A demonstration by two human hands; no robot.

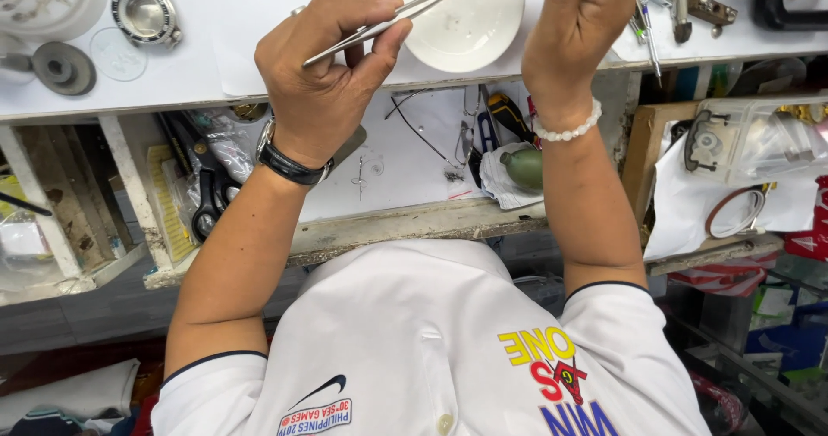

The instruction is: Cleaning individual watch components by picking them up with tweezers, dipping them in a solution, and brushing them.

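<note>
Left of the white dish (457, 22), the left hand (332, 65) pinches steel tweezers (384, 26), tips empty over the dish rim. Right of the dish, the right hand (578, 22) clenches something mostly out of frame; what, I cannot tell. The dish looks nearly bare, so the work seems barely started.

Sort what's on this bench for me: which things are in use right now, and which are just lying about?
In use:
- left hand gripping metal tweezers
- right hand raised at the top edge, holding something mostly out of frame
- white dish under the tweezer tips

Lying about:
- grey disc
- round metal ring part
- black scissors on the lower shelf
- green bulb blower
</note>
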